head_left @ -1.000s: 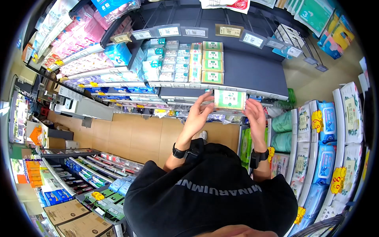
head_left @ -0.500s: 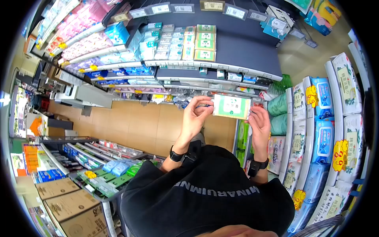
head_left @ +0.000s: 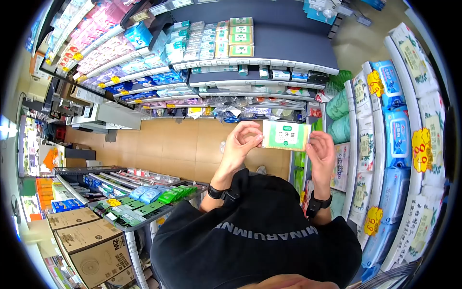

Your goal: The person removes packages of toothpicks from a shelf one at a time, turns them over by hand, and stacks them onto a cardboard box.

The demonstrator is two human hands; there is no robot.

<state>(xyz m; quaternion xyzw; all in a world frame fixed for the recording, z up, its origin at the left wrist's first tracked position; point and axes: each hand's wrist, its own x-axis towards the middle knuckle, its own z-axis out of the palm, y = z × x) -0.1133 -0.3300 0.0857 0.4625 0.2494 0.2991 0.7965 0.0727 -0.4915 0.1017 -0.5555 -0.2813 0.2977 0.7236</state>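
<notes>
Your left fingers [head_left: 253, 140] and right fingers [head_left: 318, 144] pinch the packet's [head_left: 287, 135] ends, right of centre. It sits lower in frame than earlier.

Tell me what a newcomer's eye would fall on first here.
Probably the flat green-and-white rectangular packet, held at its ends by the left hand and right hand, just right of centre. Next, perhaps the large yellow starburst-shaped sign at far right, then the printed brown cardboard boxes at lower left.
</notes>
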